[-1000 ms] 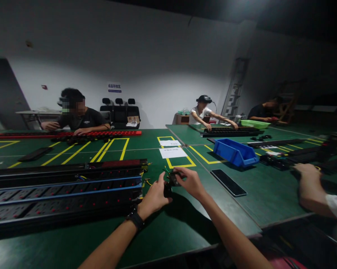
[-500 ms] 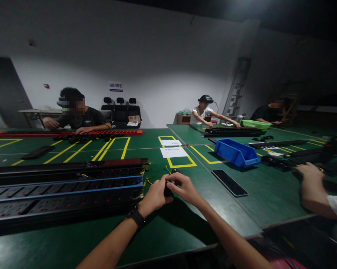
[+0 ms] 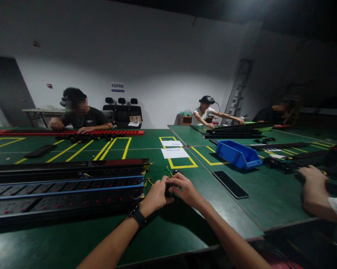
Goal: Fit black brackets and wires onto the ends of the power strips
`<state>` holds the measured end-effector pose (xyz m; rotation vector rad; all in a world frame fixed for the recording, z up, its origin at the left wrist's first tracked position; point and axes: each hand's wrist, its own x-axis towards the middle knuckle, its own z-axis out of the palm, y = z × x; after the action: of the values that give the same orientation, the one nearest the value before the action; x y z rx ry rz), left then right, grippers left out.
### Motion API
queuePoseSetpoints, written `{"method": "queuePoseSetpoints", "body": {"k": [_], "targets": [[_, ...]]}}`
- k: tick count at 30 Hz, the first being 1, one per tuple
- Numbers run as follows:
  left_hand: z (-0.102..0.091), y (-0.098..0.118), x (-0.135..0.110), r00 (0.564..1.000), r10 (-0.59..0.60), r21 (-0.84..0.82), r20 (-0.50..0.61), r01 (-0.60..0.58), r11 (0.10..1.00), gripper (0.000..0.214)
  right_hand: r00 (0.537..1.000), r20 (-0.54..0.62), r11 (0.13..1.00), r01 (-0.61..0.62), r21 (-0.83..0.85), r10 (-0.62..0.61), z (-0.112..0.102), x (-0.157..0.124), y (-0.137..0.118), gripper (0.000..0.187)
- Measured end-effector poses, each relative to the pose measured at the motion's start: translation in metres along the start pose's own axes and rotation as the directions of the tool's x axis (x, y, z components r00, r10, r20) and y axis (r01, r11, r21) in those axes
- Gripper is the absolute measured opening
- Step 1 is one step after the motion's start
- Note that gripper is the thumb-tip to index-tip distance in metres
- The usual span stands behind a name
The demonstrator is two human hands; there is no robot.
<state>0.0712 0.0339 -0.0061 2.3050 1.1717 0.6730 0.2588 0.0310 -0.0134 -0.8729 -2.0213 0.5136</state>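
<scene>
My left hand [image 3: 156, 195], with a black watch on its wrist, is closed round a small black part [image 3: 169, 191]. My right hand [image 3: 185, 189] meets it from the other side, its fingers bent and pressed on the same part. Most of the part is hidden by my fingers, so its exact kind cannot be made out. A green-and-yellow wire [image 3: 169, 170] sticks up just beyond my fingertips. To the left lie long black socket strips [image 3: 73, 196] with red dots and blue edges, yellow wires [image 3: 149, 182] coming from their ends.
A blue bin [image 3: 238, 155] and a black phone [image 3: 230, 184] lie on the green table to the right. Paper labels [image 3: 174, 153] lie ahead. A co-worker's hand [image 3: 312, 177] is at the right. Across the table, co-workers handle a red rail [image 3: 126, 132] and a black rail [image 3: 232, 129].
My right fingers have shifted slightly on the black part. The co-worker in white across the table has raised one end of a black rail. The whole view has moved a little.
</scene>
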Motion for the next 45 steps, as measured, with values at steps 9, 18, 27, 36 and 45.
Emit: {"method": "queuePoseSetpoints", "body": {"k": [9, 18, 27, 36, 45], "targets": [[0.0, -0.001, 0.0, 0.999, -0.034, 0.013, 0.021, 0.033, 0.999, 0.051, 0.998, 0.06, 0.998, 0.026, -0.05, -0.023, -0.001, -0.002, -0.009, 0.011], [0.0, -0.003, -0.001, 1.0, -0.022, 0.045, 0.012, 0.022, 0.999, 0.054, 0.981, 0.036, 0.979, -0.194, 0.057, 0.192, -0.006, -0.005, 0.008, 0.046], [-0.004, 0.001, -0.003, 0.998, -0.038, -0.002, 0.04, 0.038, 0.999, 0.061, 0.995, 0.001, 0.993, -0.102, -0.066, 0.102, -0.011, -0.004, -0.001, 0.038], [-0.001, -0.002, 0.002, 0.997, 0.076, 0.12, 0.011, -0.077, 0.99, 0.048, 0.911, -0.074, 0.893, -0.378, 0.243, 0.406, -0.011, 0.0, 0.008, 0.052], [-0.006, -0.003, 0.004, 0.999, 0.044, 0.091, 0.01, -0.045, 0.995, 0.039, 0.825, 0.162, 0.641, -0.53, 0.555, 0.541, -0.01, -0.004, 0.0, 0.05]]}}
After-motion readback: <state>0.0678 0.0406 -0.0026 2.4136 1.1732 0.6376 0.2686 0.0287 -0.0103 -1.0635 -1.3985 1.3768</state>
